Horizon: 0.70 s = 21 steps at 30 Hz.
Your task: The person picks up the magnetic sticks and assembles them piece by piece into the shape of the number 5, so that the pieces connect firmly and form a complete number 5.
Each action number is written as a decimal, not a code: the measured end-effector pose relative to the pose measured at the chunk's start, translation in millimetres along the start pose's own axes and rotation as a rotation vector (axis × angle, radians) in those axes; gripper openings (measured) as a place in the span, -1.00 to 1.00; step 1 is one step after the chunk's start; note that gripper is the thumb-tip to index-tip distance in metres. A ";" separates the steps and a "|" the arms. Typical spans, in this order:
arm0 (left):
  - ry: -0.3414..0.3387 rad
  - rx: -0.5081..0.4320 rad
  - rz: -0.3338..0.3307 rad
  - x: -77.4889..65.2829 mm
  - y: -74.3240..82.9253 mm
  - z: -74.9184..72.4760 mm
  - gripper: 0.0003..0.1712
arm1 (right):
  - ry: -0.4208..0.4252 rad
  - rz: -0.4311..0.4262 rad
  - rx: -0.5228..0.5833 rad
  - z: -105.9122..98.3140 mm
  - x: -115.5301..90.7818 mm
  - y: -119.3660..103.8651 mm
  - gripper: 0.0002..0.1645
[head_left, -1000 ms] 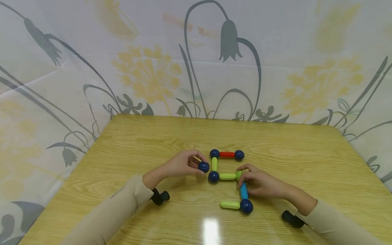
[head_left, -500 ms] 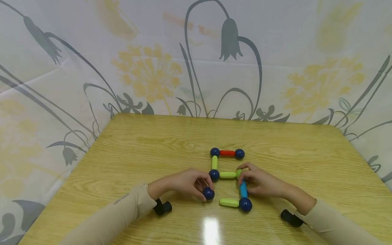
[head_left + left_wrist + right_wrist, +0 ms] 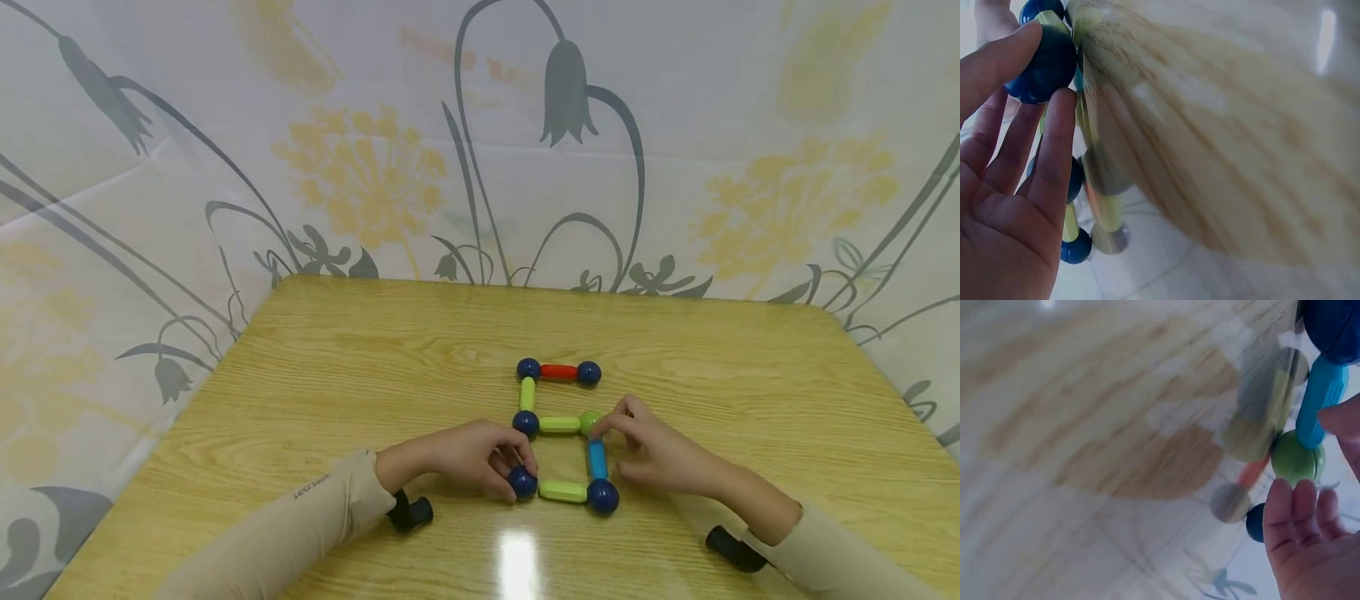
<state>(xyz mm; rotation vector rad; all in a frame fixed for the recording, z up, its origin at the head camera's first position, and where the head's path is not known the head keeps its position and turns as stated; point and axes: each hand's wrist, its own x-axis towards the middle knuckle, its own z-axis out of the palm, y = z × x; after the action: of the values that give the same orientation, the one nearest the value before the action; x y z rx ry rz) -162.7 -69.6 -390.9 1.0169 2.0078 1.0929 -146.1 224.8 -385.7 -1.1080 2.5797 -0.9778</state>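
My left hand [image 3: 476, 457] pinches a dark blue ball [image 3: 1047, 69] between thumb and fingers, right at the free left end of a lime green rod [image 3: 562, 492]. That rod's other end meets a dark blue ball [image 3: 603, 497], from which a light blue rod [image 3: 597, 460] runs back to a green ball [image 3: 590, 423]. Beside the green ball is my right hand [image 3: 667, 454], fingers loosely bent, fingertips close to it. In the right wrist view its thumb [image 3: 1340, 419] overlaps the light blue rod [image 3: 1321, 400].
From the green ball, a lime rod [image 3: 559, 425] leads left to a dark blue ball [image 3: 526, 424]. Another lime rod [image 3: 528, 394] goes back to a blue ball [image 3: 528, 368], then a red rod [image 3: 558, 372] and blue ball [image 3: 588, 372]. All lie on a wooden table [image 3: 375, 350].
My left hand has carried its blue ball toward the front and slightly right, to the lime rod's end. My right hand has eased off the green ball, shifting slightly right.
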 end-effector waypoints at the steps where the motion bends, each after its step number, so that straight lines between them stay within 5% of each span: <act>1: 0.001 -0.002 0.001 0.2 -0.1 0.3 -0.67 | 0.004 -0.023 0.022 -0.3 -1.2 -0.5 -0.56; 8: -0.004 -0.026 -0.008 0.6 1.1 2.5 -0.66 | -0.184 -0.109 0.304 1.9 -6.9 -0.1 -0.80; 21: 0.010 -0.022 -0.013 -1.4 3.9 6.8 -0.66 | -0.240 -0.046 0.357 6.8 -8.6 -1.5 -0.71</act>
<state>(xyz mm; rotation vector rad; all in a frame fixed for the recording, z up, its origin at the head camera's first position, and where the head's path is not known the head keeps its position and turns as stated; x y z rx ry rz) -155.3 -66.7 -390.4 0.9874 2.0038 1.1124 -136.5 226.6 -390.8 -1.1111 2.0974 -1.1775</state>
